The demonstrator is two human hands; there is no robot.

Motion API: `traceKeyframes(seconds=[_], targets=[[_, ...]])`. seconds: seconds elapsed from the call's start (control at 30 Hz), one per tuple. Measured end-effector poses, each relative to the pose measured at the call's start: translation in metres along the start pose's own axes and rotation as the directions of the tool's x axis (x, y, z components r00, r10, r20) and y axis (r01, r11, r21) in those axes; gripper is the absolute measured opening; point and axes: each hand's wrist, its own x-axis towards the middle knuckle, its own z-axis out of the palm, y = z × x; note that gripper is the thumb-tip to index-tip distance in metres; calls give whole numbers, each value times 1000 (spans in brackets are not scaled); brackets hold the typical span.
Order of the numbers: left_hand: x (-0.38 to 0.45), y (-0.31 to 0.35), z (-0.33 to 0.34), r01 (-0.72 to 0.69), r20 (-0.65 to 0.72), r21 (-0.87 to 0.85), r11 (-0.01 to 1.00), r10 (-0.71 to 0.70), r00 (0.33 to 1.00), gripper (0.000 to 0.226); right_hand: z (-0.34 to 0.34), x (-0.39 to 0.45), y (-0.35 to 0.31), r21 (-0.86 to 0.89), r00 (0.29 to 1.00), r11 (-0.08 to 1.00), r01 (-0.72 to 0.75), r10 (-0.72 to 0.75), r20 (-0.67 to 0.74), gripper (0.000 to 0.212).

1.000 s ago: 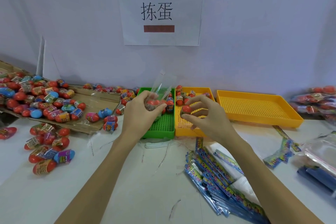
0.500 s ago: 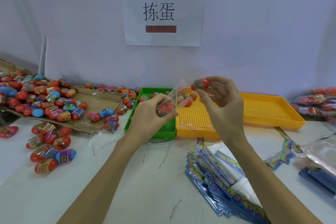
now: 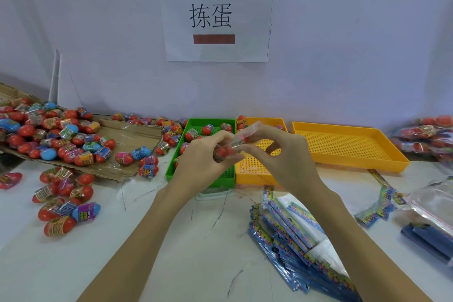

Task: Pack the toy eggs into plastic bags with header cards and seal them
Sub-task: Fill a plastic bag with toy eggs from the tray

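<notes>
Eggs going into the clear bag

The left hand and right hand both pinch the plastic bag; its thin, slippery film is probably best held near the mouth, above the light toy eggs.

Both hands raised — fingers pinched

A pale lavender wall rises behind a white table. A white paper sign with two printed characters hangs above the table's far edge. Light is soft and even.

Bright, even light; soft focus, bowed edges.
</notes>
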Motion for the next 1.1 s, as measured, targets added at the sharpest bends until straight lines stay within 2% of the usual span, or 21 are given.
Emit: traceKeyframes(seconds=[0.1, 0.2, 0.27, 0.4, 0.53, 0.6, 0.67, 0.77, 0.83, 0.97, 1.1], targets=[[-1, 1, 0, -42, 12, 23, 999, 42, 999, 55, 4, 0, 3, -9, 1000, 1000, 15, -15, 26, 17], [-1, 2, 0, -92, -12, 71, 993, 93, 996, 53, 7, 0, 7, -53, 998, 997, 60, -59, 11, 13], [0, 2, 0, -72, -39, 83, 994, 75, 996, 51, 7, 0, 5, -37, 997, 996, 75, -76, -20, 13], [2, -4, -5, 120, -87, -102, 987, -129, 988, 31, 5, 0, -9, 121, 996, 991, 52, -43, -76, 21], [7, -16, -15, 334, -137, -427, 840, -426, 894, 25, 6, -1, -13, 111, 992, 994, -12, 25, -120, 21], [8, -24, -19, 365, -170, -538, 759, -522, 836, 23, 11, -4, -10, 95, 995, 992, -84, 89, -48, 23], [9, -30, -23, 339, -234, -603, 722, -566, 791, 19, 20, -9, -9, 62, 984, 988, -141, 133, 118, 27], [8, -37, -28, 311, -394, -553, 773, -571, 720, 17, 43, -17, -12, -81, 926, 993, -81, 105, 362, 34], [6, -39, -32, 277, -487, -509, 815, -538, 688, 16, 62, -19, -20, -179, 885, 984, 6, 78, 459, 42], [5, -43, -39, 220, -585, -482, 848, -498, 641, 14, 92, -22, -30, -296, 843, 949, 112, 67, 533, 49], [4, -46, -39, 207, -578, -471, 858, -477, 663, 14, 99, -24, -27, -292, 824, 951, 97, 88, 560, 48]])
